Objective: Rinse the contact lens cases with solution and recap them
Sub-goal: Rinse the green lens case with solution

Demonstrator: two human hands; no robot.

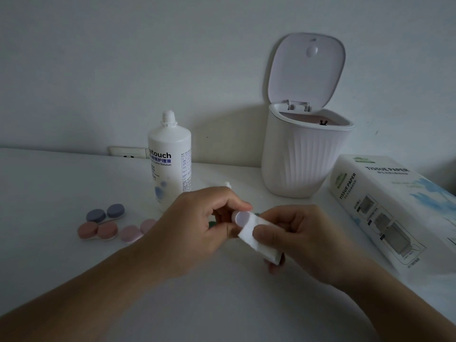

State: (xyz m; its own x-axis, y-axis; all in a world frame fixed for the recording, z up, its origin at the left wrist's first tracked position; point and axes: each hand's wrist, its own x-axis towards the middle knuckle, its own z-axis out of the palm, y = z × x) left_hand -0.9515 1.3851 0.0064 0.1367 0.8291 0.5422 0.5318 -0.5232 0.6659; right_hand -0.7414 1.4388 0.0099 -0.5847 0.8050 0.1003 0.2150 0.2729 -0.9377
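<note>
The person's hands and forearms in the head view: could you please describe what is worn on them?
Nothing is worn that the picture shows. The left hand and right hand are bare, without gloves, rings or a watch, and both forearms are uncovered down to the picture's lower edge, with no sleeve in sight.

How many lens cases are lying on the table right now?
3, all left of the bottle: a blue case at the back, an orange case in front of it, a pink case partly behind the left hand. The hands may hide another.

bottle (169, 164): white, uncapped, upright at worktop rear | blue case (105, 213), coral case (98, 231), pink case (137, 230): capped, flat, clustered left of bottle | pale cap (242, 217): held up, tissue (256, 236) against it
</note>
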